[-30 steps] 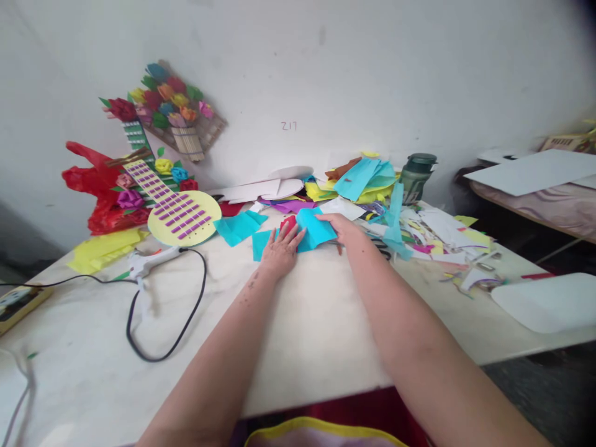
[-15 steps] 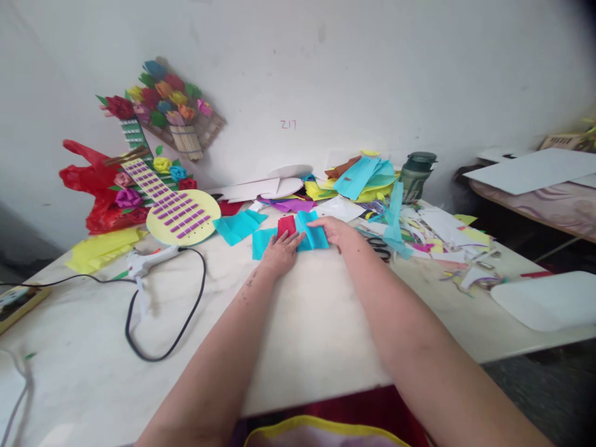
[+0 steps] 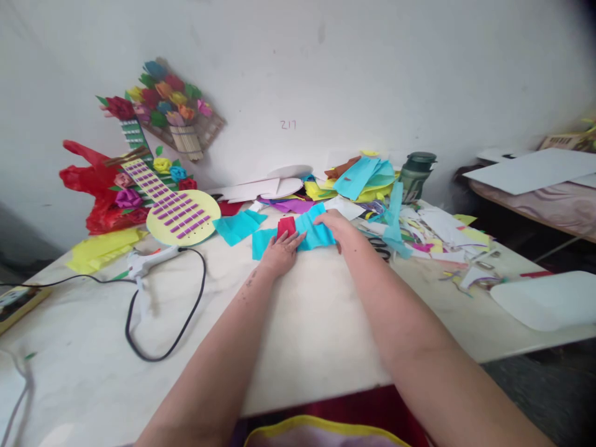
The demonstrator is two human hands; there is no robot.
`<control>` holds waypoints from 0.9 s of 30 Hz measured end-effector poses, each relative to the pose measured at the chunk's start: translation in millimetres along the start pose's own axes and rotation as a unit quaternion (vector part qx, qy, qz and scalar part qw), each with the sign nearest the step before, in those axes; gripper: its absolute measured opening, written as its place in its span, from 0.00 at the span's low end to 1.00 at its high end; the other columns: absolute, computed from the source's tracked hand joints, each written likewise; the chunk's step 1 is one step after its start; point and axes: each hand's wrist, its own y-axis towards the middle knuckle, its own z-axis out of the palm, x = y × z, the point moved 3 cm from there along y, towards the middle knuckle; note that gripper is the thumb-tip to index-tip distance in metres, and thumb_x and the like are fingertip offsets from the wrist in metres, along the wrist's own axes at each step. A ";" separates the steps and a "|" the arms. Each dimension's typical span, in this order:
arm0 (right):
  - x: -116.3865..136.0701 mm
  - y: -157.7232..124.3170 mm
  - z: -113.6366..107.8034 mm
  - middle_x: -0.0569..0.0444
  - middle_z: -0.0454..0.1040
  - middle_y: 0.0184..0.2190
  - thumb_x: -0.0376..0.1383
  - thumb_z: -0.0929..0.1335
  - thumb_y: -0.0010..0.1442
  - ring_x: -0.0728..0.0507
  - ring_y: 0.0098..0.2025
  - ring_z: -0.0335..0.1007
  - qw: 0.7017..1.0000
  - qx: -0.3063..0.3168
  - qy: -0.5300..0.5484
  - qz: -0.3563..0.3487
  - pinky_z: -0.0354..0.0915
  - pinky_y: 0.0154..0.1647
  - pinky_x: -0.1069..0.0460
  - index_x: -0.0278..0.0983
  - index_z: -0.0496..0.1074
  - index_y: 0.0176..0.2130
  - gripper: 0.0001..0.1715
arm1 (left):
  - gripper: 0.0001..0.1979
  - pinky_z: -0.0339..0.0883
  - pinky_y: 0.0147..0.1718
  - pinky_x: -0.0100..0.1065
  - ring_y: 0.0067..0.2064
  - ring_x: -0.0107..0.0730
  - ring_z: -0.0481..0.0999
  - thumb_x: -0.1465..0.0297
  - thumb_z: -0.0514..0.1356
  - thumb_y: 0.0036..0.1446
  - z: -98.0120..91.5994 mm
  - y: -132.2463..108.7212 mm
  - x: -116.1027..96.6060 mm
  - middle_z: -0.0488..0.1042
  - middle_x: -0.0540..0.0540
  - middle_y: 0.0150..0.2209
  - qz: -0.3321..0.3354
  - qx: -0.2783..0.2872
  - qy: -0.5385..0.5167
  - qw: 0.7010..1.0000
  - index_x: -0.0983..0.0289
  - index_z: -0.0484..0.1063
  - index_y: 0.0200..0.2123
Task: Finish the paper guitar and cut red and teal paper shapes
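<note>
A strip of blue crepe paper lies across the table in front of me, with a small red piece on it. My left hand rests flat with fingers spread, its fingertips pressing on the red piece and the blue paper. At the strip's right end my right hand is closed on the paper's edge, thumb and fingers pinching it; part of those fingers is hidden. A second blue crepe paper piece lies just to the left.
A white glue gun with a looping black cord lies on the left, below a yellow paper guitar. Paper scraps and a dark green bottle are at right. A white board sits near the right edge.
My right hand has drawn the end of the blue crepe paper slightly to the right, so more of it is spread out. My left hand has stayed in place.
</note>
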 end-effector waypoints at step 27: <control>19.6 -19.7 -75.7 0.34 0.67 0.46 0.25 0.61 0.54 0.32 0.53 0.58 0.846 -0.352 -0.381 -0.127 0.52 0.52 0.38 0.30 0.72 0.42 0.17 | 0.26 0.39 0.61 0.50 0.65 0.36 0.46 0.69 0.42 0.60 -2.0 -0.8 0.1 0.51 0.45 0.64 -0.007 0.007 0.000 1.000 0.51 0.51 0.62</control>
